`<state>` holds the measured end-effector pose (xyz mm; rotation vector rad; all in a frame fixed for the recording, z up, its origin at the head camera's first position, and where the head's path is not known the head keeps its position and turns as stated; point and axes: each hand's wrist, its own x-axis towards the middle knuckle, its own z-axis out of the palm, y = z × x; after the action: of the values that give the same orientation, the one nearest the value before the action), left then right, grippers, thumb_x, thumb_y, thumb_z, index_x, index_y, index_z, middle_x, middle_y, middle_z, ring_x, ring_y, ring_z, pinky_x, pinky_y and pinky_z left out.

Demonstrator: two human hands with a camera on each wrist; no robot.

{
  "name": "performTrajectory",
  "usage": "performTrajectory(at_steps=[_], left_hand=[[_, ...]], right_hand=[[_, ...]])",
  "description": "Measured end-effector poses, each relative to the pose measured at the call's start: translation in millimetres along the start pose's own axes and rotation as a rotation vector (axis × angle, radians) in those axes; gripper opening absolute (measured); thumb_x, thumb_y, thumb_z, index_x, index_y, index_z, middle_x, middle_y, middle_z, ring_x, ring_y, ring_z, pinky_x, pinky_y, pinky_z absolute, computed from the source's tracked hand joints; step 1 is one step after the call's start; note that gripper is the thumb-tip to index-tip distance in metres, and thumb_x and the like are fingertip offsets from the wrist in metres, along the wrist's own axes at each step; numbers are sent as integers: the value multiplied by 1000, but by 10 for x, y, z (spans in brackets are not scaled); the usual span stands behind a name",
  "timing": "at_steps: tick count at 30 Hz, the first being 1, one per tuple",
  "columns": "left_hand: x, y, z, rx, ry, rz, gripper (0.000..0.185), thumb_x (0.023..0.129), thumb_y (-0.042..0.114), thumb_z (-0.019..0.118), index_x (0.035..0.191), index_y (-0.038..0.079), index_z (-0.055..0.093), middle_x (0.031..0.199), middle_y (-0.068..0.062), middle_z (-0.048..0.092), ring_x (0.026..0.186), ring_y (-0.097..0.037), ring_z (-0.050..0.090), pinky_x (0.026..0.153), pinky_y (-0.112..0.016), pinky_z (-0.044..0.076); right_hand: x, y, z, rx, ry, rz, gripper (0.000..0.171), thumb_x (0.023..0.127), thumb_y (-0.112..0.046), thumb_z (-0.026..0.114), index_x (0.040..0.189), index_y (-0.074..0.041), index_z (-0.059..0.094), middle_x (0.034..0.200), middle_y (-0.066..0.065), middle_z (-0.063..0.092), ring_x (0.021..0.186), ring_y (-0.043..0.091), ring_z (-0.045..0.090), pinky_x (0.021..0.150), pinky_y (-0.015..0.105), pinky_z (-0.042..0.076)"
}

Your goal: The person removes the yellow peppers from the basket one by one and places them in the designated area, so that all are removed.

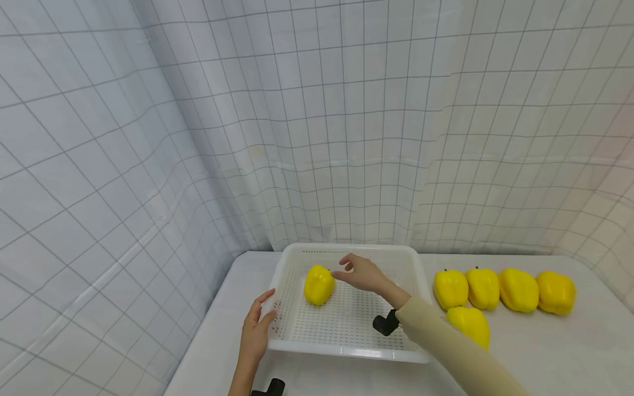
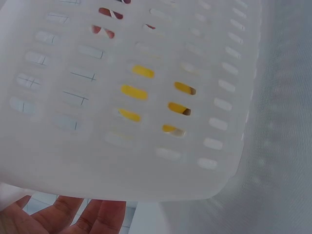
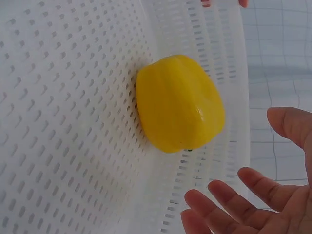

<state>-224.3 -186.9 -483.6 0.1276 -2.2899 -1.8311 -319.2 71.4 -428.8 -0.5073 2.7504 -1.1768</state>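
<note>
A yellow bell pepper point(image 1: 319, 285) lies alone inside the white perforated basket point(image 1: 346, 350), near its left wall. My right hand point(image 1: 364, 274) hovers over the basket just right of the pepper, fingers apart and holding nothing. The right wrist view shows a gap between this hand point(image 3: 258, 195) and the pepper point(image 3: 178, 105). At the basket's left rim, my left hand point(image 1: 255, 333) rests its fingertips and thumb against the edge. From the left wrist, its fingers point(image 2: 105, 217) show beside the rim, tips partly hidden, while yellow shows through the wall slots.
Several more yellow bell peppers point(image 1: 518, 290) sit right of the basket, most in a row, with one point(image 1: 469, 325) in front, partly behind the right sleeve. A white cloth covers the table point(image 1: 545, 352). White checked curtains point(image 1: 346, 137) hang behind and at the left.
</note>
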Motion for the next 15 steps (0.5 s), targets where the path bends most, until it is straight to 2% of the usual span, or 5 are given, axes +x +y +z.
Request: performTrajectory(at_steps=[4, 7, 12, 15], left_hand=[[-11, 15, -4, -5, 3, 20, 45, 92, -1, 49, 137, 8, 49, 145, -17, 39, 133, -33, 30, 106, -56, 19], [-11, 21, -8, -6, 6, 26, 45, 92, -1, 50, 137, 7, 49, 145, -18, 38, 136, -34, 25, 107, -57, 13], [-6, 13, -7, -5, 9, 18, 45, 92, -2, 49, 137, 7, 49, 145, -17, 39, 135, -33, 26, 107, -57, 14], [-14, 15, -1, -9, 2, 16, 46, 93, -1, 48, 138, 8, 48, 145, -17, 39, 131, -33, 33, 105, -55, 23]], right_hand=[[74, 2, 109, 0, -27, 28, 56, 87, -42, 64, 122, 1, 56, 110, 17, 62, 95, 29, 59, 77, 42, 49], [121, -7, 181, 5, -48, 38, 59, 87, -43, 64, 123, 3, 54, 110, 19, 61, 97, 31, 59, 77, 43, 49], [185, -27, 287, 8, -68, 28, 62, 87, -42, 64, 124, 6, 51, 113, 23, 60, 101, 34, 58, 79, 44, 49], [218, -33, 345, -3, -50, 32, 63, 87, -42, 65, 125, 7, 50, 114, 24, 59, 103, 36, 57, 81, 46, 48]])
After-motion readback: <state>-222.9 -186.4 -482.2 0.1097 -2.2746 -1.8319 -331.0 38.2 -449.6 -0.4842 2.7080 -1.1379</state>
